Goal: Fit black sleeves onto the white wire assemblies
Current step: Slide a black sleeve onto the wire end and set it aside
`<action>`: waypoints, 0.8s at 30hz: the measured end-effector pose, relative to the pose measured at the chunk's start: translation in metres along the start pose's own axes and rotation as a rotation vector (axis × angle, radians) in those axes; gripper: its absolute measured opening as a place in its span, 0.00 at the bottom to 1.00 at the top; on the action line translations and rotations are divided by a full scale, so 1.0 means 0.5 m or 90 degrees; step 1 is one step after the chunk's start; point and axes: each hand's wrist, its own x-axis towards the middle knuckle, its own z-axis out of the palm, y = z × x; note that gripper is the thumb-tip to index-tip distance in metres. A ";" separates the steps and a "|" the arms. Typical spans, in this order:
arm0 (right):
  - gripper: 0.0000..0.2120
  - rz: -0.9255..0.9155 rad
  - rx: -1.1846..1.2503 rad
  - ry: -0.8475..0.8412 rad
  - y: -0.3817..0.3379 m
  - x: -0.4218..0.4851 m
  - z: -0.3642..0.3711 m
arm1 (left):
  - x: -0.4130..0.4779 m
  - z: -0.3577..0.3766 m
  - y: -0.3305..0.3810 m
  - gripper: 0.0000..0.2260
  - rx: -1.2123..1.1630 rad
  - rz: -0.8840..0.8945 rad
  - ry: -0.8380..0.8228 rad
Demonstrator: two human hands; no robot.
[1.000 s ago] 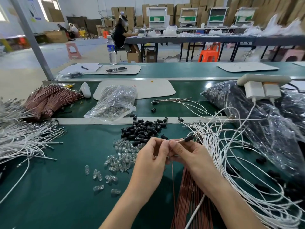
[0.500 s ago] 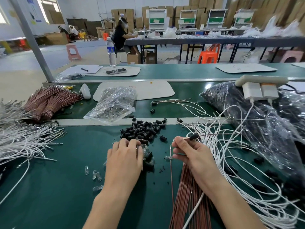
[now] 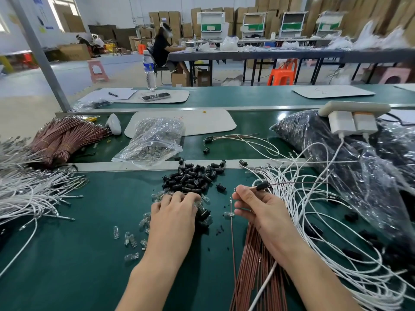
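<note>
left hand (image 3: 173,213) over clear bulbs (image 3: 129,240), fingertips hidden | right hand (image 3: 263,213) pinches sleeved wire (image 3: 261,186) | white wires (image 3: 303,198) crowd right

Dark green belt (image 3: 67,261); black sleeves (image 3: 193,178) at centre; white wires (image 3: 289,194) at right; copper-brown wires (image 3: 251,265) at lower centre; orange stool (image 3: 281,75) at upper right.

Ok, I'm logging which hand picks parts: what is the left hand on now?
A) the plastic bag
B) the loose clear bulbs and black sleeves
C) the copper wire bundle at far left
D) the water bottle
B: the left hand lies over the clear bulbs beside the black sleeves; the right hand pinches a sleeved wire.
</note>
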 end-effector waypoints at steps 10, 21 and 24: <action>0.12 0.045 0.081 -0.046 -0.003 0.000 -0.006 | 0.000 -0.013 0.004 0.11 -0.062 0.046 0.103; 0.10 0.087 0.132 -0.082 -0.006 -0.003 0.004 | -0.011 -0.040 0.087 0.07 -1.050 -0.140 0.013; 0.10 0.086 0.136 -0.090 -0.004 -0.003 0.007 | -0.014 -0.037 0.095 0.10 -1.126 -0.157 -0.032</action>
